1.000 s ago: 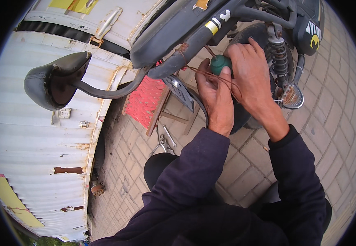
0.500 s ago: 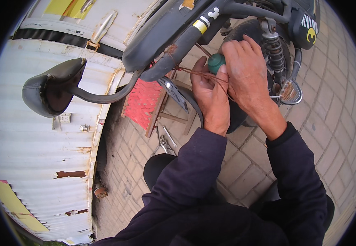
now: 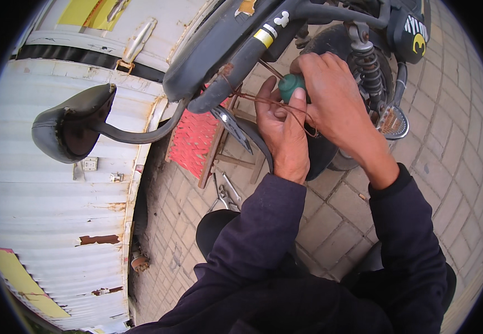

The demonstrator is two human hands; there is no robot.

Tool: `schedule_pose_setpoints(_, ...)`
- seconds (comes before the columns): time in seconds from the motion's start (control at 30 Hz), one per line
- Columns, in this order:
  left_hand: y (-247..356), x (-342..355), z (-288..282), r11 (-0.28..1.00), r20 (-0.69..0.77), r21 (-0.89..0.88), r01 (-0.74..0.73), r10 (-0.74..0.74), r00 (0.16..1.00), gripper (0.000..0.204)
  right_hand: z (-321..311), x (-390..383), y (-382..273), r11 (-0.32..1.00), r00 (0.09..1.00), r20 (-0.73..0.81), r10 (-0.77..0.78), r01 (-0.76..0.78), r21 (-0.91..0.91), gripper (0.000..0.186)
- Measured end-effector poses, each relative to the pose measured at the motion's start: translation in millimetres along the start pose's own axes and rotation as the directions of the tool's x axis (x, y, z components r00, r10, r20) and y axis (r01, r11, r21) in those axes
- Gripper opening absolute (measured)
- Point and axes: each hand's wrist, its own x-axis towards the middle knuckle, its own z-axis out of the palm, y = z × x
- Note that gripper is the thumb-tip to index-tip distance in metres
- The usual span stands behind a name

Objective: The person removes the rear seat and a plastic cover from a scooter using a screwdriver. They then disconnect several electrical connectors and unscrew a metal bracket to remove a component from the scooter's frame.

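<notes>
My right hand (image 3: 339, 97) is closed around the rounded green handle of a screwdriver (image 3: 290, 85). The screwdriver's metal shaft points up and left toward the dark frame of a motorbike or scooter (image 3: 247, 67); its tip is out of sight behind the frame. Close below the handle, my left hand (image 3: 290, 142) is closed on thin reddish-brown wire (image 3: 251, 97), with the thumb pressed over it. That wire runs left to the frame tube, and a loop of it hangs by my right fingers. My left fingertips are partly hidden.
A red woven stool (image 3: 192, 139) stands under the frame, with pliers (image 3: 222, 195) and a wrench (image 3: 232, 187) on the brick paving. Left are a padded black seat-like part (image 3: 69, 125) and a rusty white corrugated wall (image 3: 47, 200). A spring shock (image 3: 368, 69) and footrest (image 3: 393, 122) stand right.
My right hand has turned and shifted slightly around the screwdriver handle, its wrist moving right. The left hand stays nearly in place. The whole view has shifted a little.
</notes>
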Motion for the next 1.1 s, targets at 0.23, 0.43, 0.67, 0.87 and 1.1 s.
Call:
schedule_pose_setpoints(0.23, -0.6, -0.6, 4.4, 0.994, -0.010, -0.109, 0.001, -0.003, 1.000, 0.061, 2.9, 0.3, -0.6, 0.986, 0.989, -0.056, -0.138, 0.131, -0.105, 0.030)
schedule_pose_setpoints(0.43, 0.9, -0.7, 1.5, 0.997, 0.002, -0.078, 0.007, -0.007, 1.000, 0.060, -9.1, 1.9, 0.3, 0.997, 0.997, 0.035, -0.072, 0.072, -0.009, 0.030)
schedule_pose_setpoints(0.67, -0.9, 0.2, 0.9, 0.997, 0.008, -0.068, 0.019, -0.019, 1.000, 0.059, 0.4, 0.8, -7.1, 0.989, 0.995, -0.030, -0.093, 0.089, -0.114, 0.031)
schedule_pose_setpoints(0.87, -3.2, -0.3, -1.4, 0.998, -0.003, -0.065, -0.016, 0.016, 1.000, 0.059, -12.1, 2.1, 1.1, 0.990, 0.993, 0.067, -0.100, 0.093, 0.105, 0.035)
schedule_pose_setpoints(1.1, 1.5, -4.3, -1.5, 0.995, -0.018, 0.067, 0.074, -0.073, 0.997, 0.063, -2.2, -0.3, -5.6, 0.989, 0.995, 0.022, -0.099, 0.101, -0.112, 0.038)
